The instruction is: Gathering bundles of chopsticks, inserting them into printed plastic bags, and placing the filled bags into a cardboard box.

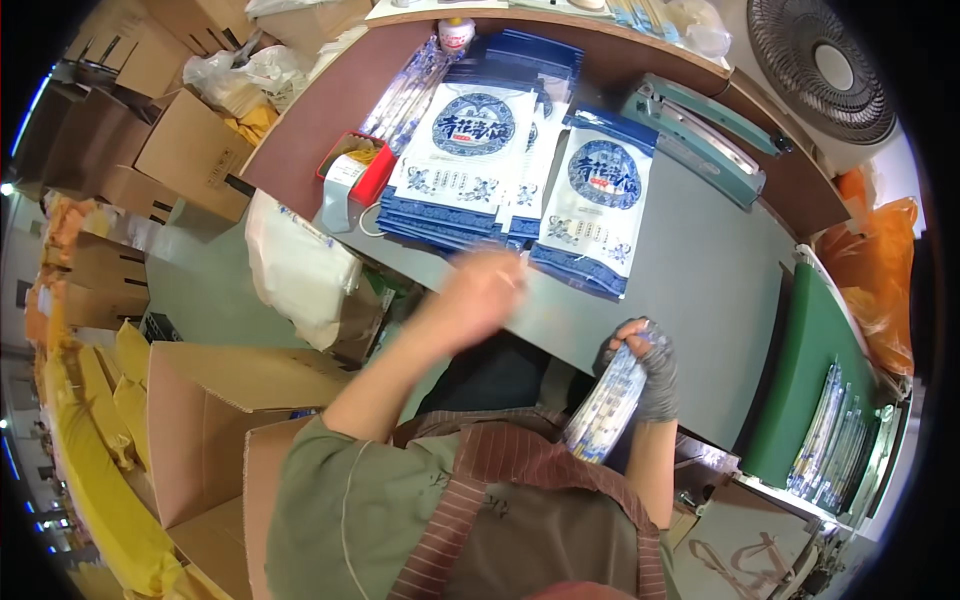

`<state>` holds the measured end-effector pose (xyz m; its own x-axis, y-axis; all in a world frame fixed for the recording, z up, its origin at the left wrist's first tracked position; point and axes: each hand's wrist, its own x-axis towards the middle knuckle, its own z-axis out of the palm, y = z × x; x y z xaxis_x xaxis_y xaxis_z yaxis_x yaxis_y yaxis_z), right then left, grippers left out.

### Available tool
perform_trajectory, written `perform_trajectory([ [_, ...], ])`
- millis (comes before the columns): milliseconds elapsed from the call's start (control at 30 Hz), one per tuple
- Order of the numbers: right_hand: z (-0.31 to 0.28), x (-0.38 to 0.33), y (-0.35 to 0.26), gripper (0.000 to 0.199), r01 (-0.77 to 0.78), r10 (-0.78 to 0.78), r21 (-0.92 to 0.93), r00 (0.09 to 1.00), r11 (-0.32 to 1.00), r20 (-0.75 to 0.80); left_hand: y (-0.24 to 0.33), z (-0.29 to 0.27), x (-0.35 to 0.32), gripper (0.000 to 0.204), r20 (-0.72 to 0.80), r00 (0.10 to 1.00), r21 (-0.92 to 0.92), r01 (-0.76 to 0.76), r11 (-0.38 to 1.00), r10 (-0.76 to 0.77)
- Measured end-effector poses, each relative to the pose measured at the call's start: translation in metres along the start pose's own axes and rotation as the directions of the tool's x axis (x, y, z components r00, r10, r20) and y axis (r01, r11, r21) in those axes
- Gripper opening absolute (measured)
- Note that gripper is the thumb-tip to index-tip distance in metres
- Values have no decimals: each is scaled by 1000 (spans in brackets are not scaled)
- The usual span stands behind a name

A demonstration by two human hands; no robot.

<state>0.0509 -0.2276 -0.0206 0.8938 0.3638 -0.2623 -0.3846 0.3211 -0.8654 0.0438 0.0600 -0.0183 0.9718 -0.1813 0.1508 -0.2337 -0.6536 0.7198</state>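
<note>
My right hand (645, 365), in a grey fingerless glove, is closed round one end of a bundle of wrapped chopsticks (605, 408), patterned blue and white. The bundle slants down toward my apron. My left hand (485, 295) is smeared by motion above the table's front edge, and its fingers are not clear. Just beyond it lies a stack of blue-and-white printed bags (470, 150). To the right of the stack, a separate pile of the same bags (597, 195) lies flat on the grey table (690, 290).
A teal bag sealer (700, 135) stands at the back right. Left of the bags are a red box (365, 170) and more wrapped chopsticks (410, 90). A green conveyor belt (805, 350) carrying wrapped sticks is at right. An open carton (230, 420) stands at my left.
</note>
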Motion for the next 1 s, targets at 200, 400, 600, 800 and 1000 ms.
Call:
perform_trajectory([
  [200,12,1,1,17,-17,24,90,997,996,-72,-81,-76,5,40,-100,975,546,-112,830,198],
  [400,3,-20,0,16,54,-38,94,985,994,-166,-76,-84,8,31,-46,979,477,-154,865,200],
  [600,-3,-30,-7,17,89,-81,37,978,995,-192,-95,-89,22,23,-94,954,472,-209,856,285],
  [800,-5,-36,-2,21,119,-105,65,977,991,-183,-107,-109,63,16,-7,997,-44,73,996,-73],
  [1000,-21,-52,3,19,169,-133,148,965,974,-224,-100,-107,70,19,157,954,-391,298,870,-256],
])
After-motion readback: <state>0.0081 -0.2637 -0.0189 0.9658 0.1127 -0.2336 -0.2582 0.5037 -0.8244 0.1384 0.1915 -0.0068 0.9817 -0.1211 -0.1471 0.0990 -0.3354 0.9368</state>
